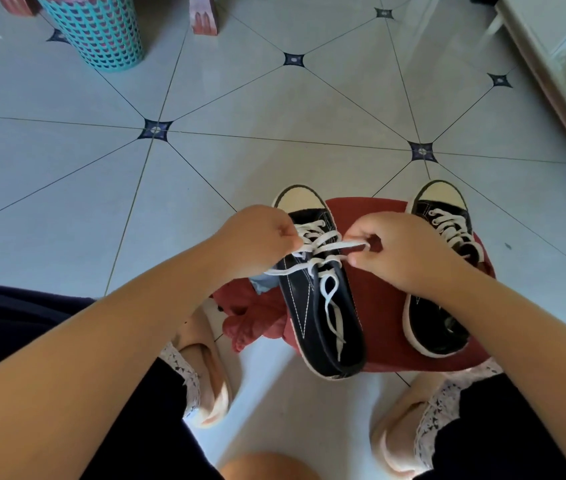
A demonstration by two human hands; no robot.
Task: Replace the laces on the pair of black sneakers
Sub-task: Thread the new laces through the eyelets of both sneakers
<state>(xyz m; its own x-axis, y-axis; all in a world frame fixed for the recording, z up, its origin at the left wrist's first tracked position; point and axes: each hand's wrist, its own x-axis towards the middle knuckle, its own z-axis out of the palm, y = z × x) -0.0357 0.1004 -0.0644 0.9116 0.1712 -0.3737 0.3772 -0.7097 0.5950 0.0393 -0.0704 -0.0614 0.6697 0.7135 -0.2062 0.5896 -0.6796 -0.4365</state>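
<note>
Two black sneakers with cream toe caps stand on a round red stool. The left sneaker lies between my hands, its white lace crossed over the eyelets, with loose ends trailing down into the shoe's opening. My left hand pinches one strand of that lace at the shoe's left side. My right hand pinches the other strand at its right side, so the lace is stretched between them. The right sneaker, laced in white, sits partly under my right wrist.
A red cloth hangs off the stool's left side. My slippered feet stand on the grey tiled floor on either side of the stool. A turquoise mesh basket stands at far left; a white cabinet edge runs along the right.
</note>
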